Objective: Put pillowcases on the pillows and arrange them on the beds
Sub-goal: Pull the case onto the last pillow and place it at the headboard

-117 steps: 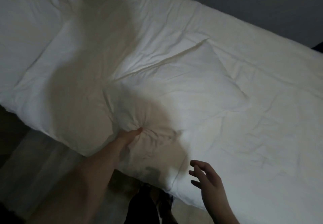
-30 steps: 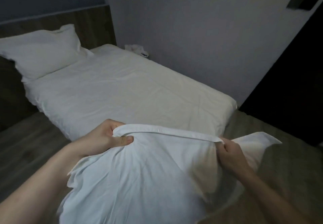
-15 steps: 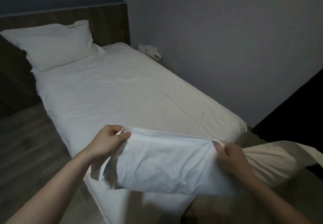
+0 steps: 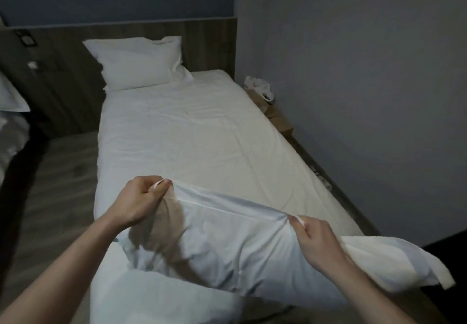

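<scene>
Lower now, the pillowcase (image 4: 227, 237) hangs over the bed's (image 4: 192, 134) foot; left hand (image 4: 137, 198) and right hand (image 4: 316, 240) pinch its top edge.

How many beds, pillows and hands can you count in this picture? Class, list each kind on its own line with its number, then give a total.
Beds: 2, the main bed and part of another at the left edge.
Pillows: 3, one at the headboard, one held, one on the left bed.
Hands: 2, left hand and right hand.
Total: 7
</scene>
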